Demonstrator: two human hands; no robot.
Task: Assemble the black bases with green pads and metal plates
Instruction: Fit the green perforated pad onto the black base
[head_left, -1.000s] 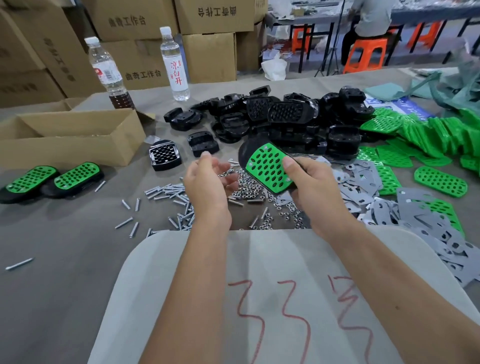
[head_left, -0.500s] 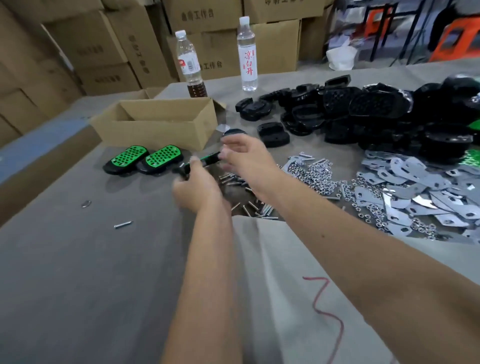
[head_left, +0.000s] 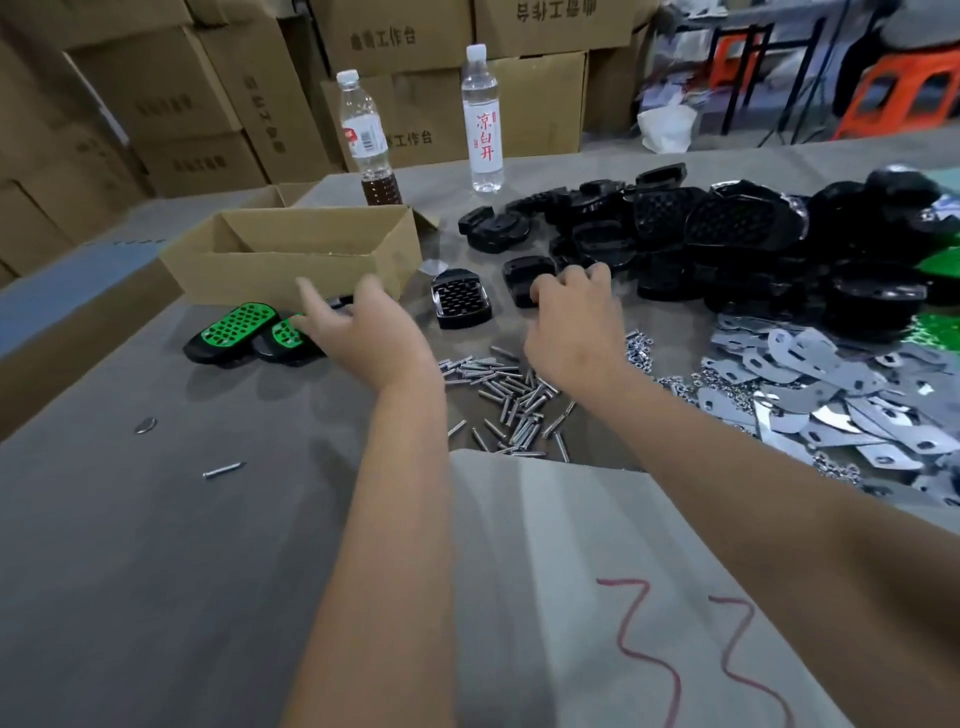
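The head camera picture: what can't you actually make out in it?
- Third finished piece: mostly hidden behind the left hand, head view.
- Right hand: its fingertips curl over a black base, so the grip is unclear.
- Cardboard box: its near wall blocks the inside.
- Metal plates: cut off by the right edge.
- Nuts: too small to count.

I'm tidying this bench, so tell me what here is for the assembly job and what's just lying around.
For the job:
- pile of black plastic bases
- finished green-padded black bases
- flat grey metal plates
- small silver screws

Lying about:
- two clear plastic bottles
- open brown cardboard box
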